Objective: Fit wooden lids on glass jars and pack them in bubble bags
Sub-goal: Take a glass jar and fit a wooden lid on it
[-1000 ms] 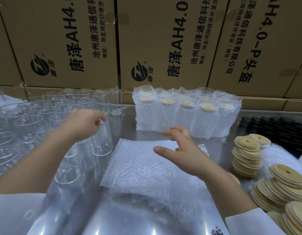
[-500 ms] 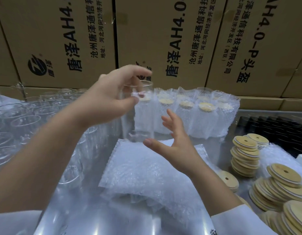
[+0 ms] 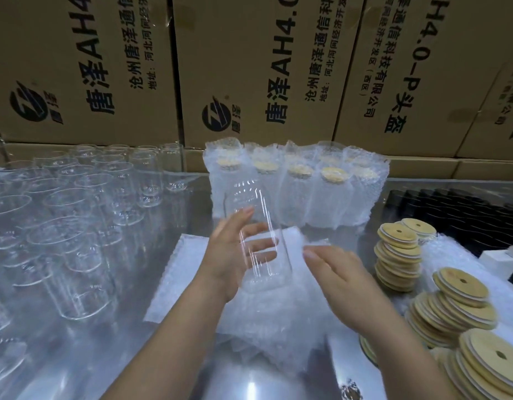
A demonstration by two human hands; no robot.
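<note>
Counter (image 3: 119,345), bubble bag stack (image 3: 192,269), above it glass jar (image 3: 259,223), long axis near upright, against left hand (image 3: 226,258), fingers spread nearly straight behind it; right hand (image 3: 339,278), fingers extended, just beside jar's right wall.

Tall cardboard cartons (image 3: 249,67) stand side by side as a wall along the back of a shiny steel table (image 3: 163,356). Each is printed in black with Chinese characters and "AH4.0" lettering turned on its side, with a round black logo (image 3: 216,115) near the bottom edge. Clear tape (image 3: 170,21) runs along the seam between the left and middle cartons. They rest on a lower row of cartons (image 3: 422,166), of which only a narrow strip shows. At the right, a black ridged tray (image 3: 451,203) lies on the table, and a small white box (image 3: 500,259) sits just in front of it.
</note>
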